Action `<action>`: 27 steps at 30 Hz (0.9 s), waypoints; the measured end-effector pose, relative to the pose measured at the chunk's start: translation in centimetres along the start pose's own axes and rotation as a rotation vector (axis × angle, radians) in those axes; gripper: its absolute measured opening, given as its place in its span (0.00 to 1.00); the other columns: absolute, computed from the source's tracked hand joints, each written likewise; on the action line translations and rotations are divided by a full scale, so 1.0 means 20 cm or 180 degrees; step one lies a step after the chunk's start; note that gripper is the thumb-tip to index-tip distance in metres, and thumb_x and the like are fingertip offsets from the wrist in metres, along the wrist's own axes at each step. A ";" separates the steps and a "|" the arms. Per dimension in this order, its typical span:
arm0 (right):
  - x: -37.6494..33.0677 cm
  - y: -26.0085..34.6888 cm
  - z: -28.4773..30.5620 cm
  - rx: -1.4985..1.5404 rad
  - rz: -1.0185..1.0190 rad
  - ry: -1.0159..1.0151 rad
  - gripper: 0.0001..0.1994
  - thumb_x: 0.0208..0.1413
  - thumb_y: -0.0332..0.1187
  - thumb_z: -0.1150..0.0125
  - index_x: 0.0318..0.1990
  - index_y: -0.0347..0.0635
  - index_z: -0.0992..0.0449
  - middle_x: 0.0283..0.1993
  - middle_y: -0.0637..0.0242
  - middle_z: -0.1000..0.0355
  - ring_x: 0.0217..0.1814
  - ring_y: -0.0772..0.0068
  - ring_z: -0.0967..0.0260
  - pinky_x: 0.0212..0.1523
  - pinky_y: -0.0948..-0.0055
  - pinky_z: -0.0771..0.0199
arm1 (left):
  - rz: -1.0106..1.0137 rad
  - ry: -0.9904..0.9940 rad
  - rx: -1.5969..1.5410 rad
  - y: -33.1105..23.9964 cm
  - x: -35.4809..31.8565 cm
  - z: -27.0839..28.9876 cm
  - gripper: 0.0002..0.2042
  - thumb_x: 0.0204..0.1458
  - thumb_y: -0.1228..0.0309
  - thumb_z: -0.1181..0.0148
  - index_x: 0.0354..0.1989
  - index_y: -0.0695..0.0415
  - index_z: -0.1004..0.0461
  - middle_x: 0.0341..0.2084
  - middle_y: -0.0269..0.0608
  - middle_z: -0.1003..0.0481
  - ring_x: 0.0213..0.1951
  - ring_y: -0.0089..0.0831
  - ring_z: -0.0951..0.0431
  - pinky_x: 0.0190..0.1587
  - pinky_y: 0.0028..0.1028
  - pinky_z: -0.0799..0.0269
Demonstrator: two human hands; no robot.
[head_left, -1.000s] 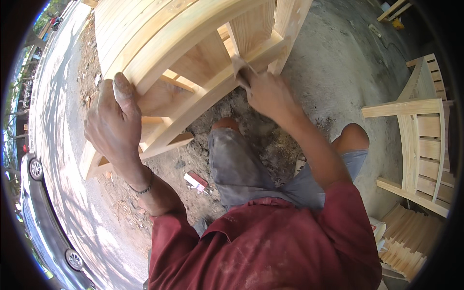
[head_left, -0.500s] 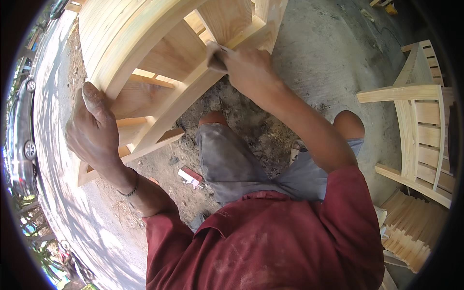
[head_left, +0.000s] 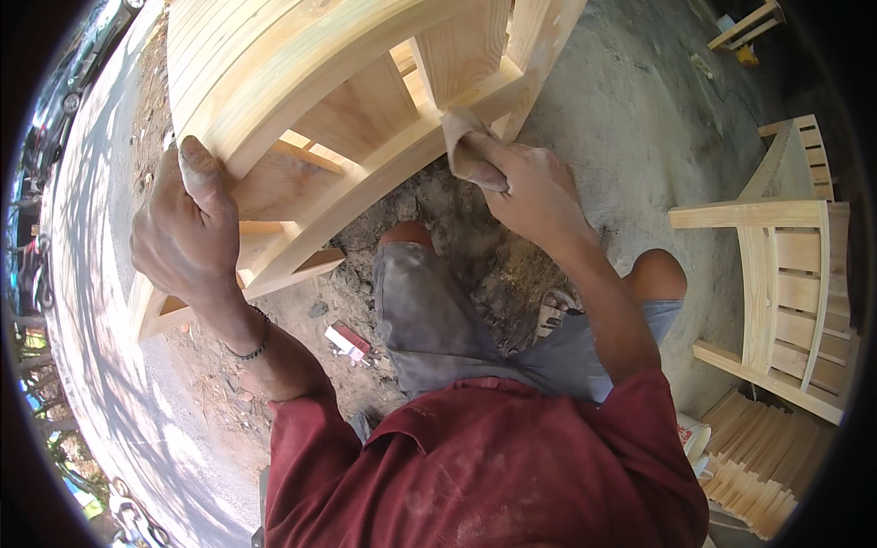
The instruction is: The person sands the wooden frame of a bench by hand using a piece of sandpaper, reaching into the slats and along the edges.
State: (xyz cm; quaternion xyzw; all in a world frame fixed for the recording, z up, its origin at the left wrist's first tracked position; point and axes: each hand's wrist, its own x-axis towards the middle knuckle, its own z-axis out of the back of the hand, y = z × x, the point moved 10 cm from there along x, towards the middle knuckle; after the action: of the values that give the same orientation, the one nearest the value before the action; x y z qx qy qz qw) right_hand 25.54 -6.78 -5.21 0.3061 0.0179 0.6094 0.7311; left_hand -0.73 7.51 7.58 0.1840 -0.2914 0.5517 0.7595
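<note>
A pale slatted wooden bench or chair [head_left: 352, 110] tilts in front of me, its slats and curved rails showing. My left hand [head_left: 192, 219] grips the end of its curved rail at the left, thumb on top and fingers hidden behind. In my right hand [head_left: 534, 187] is a folded piece of sandpaper [head_left: 470, 151], brownish and bent over. The sandpaper lies at the long lower rail [head_left: 393, 160], close to where an upright slat meets it.
A red and white small box [head_left: 348, 342] lies on the dirt by my left knee. Another slatted wooden chair [head_left: 795, 219] stands at the right, above stacked wooden strips [head_left: 763, 447] and a white bucket [head_left: 692, 437]. Cars [head_left: 71, 91] are parked beyond the pavement at left.
My right hand has slid the sandpaper rightward along the rail, and its forearm is now more upright. My left hand keeps its hold. The whole view has shifted slightly.
</note>
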 end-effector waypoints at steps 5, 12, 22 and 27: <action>0.07 0.01 -0.08 0.0666 -0.0047 -0.0243 0.17 0.64 0.44 0.45 0.52 0.43 0.23 0.27 0.48 0.26 0.34 0.44 0.22 0.33 0.50 0.24 | -0.0162 -0.0328 0.0000 -0.03 0.00 0.04 0.26 0.67 0.48 0.59 0.29 0.50 0.19 0.15 0.45 0.26 0.20 0.50 0.23 0.23 0.42 0.32; 0.23 0.02 -0.24 -0.1104 -0.0579 0.0351 0.21 0.67 0.49 0.52 0.61 0.57 0.25 0.29 0.51 0.23 0.33 0.46 0.21 0.25 0.51 0.21 | -0.0510 -0.0645 -0.0115 -0.06 0.00 0.06 0.27 0.64 0.44 0.52 0.16 0.48 0.30 0.07 0.42 0.37 0.10 0.41 0.35 0.15 0.36 0.43; 0.27 0.04 -0.31 -0.1365 -0.0342 0.0524 0.23 0.64 0.45 0.50 0.64 0.54 0.29 0.30 0.46 0.23 0.23 0.49 0.22 0.23 0.54 0.20 | -0.0360 -0.0564 -0.0285 -0.03 -0.01 0.07 0.27 0.64 0.43 0.54 0.18 0.49 0.29 0.09 0.43 0.33 0.14 0.45 0.29 0.17 0.38 0.40; 0.13 0.04 -0.23 -0.1344 -0.0035 0.0069 0.24 0.65 0.44 0.50 0.66 0.48 0.33 0.31 0.42 0.23 0.24 0.45 0.22 0.23 0.55 0.20 | -0.0487 -0.0592 -0.0256 -0.04 0.01 0.08 0.28 0.64 0.43 0.55 0.18 0.48 0.28 0.09 0.43 0.33 0.13 0.44 0.30 0.16 0.37 0.40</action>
State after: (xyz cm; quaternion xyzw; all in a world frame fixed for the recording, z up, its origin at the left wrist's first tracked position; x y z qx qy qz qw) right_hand 23.63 -2.37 -7.58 0.1395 -0.1007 0.5989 0.7821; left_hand -0.35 6.48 8.89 0.2255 -0.3676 0.4606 0.7758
